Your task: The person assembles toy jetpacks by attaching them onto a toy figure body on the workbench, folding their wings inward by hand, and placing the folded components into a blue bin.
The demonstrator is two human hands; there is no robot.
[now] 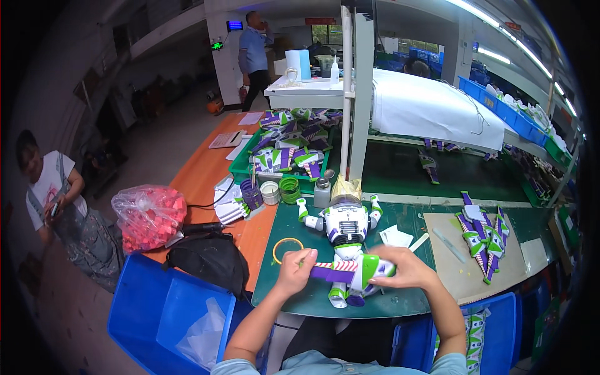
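Both of my hands hold one toy wing piece (337,273) above the front of the green worktop. It is purple, with a red-and-white striped edge and a white and green body. My left hand (295,273) pinches the striped tip, and my right hand (407,267) grips the white and green end. Beneath and behind it lies a white, green and purple toy figure (347,224), arms spread and legs toward me; the wing piece covers part of its legs. Near my left hand is a yellow ring (284,242), perhaps a tape roll. White paper pieces (395,237) lie beyond my right hand.
More wing pieces (484,234) lie on brown cardboard (447,273) at right, and a green crate (240,167) holds many more. Paint pots (289,189) stand behind the figure. A black bag (209,257), red-filled plastic bag (150,215) and blue bin (150,306) are left.
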